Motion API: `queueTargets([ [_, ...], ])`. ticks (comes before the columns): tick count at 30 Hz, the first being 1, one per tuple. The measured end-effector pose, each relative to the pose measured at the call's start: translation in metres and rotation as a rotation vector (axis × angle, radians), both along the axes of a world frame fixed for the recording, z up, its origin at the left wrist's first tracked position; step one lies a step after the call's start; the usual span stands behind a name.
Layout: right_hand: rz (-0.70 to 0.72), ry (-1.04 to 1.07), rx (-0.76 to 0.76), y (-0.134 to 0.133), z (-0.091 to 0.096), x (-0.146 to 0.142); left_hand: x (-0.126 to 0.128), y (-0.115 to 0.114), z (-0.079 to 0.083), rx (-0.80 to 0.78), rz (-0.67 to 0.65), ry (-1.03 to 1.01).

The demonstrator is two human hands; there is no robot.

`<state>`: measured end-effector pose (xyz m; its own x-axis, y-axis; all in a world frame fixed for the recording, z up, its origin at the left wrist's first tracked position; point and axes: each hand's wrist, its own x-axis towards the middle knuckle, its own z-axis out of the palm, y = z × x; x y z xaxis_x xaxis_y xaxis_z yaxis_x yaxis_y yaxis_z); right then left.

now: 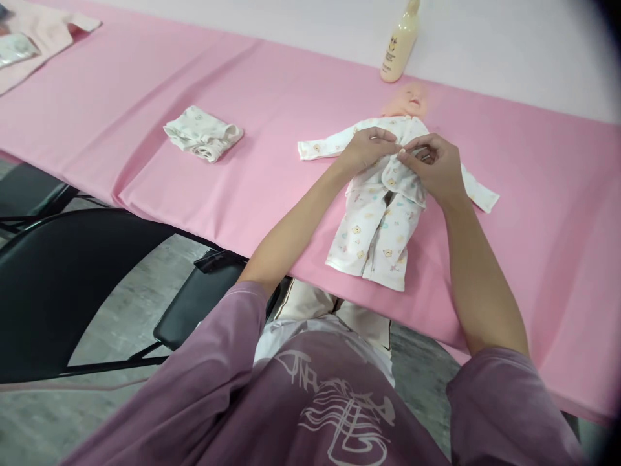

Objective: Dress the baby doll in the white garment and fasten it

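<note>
A baby doll lies on its back on the pink-covered table, dressed in a white patterned baby jacket and matching trousers. Both sleeves stretch out to the sides. At the jacket's front, my left hand pinches the cloth edge from the left. From the right, my right hand closes on the same front opening, thumb and forefinger at a small pale button or snap. The fingertips of both hands almost meet there. Below them the jacket's lower front corner hangs loose over the trousers.
A folded white patterned garment lies left on the pink tablecloth. A pale yellow pump bottle stands behind the doll's head. Pink clothing lies at the far left. Black folding chairs stand along the table's near edge.
</note>
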<state>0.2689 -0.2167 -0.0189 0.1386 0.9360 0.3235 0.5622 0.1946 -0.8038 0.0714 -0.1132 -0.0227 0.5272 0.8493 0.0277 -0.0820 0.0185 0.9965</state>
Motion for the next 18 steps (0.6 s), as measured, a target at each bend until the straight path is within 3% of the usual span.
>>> queueTargets([
  [8, 0.019, 0.076, 0.042, 0.006, -0.005, 0.002, -0.004, -0.011, 0.013, 0.083, -0.040, 0.105],
  [14, 0.035, 0.011, 0.039, 0.009, -0.006, 0.003, -0.007, -0.010, 0.006, 0.257, 0.004, 0.135],
  [18, -0.037, -0.048, 0.070, -0.002, 0.001, -0.004, -0.004, -0.012, 0.003, 0.330, 0.022, 0.153],
])
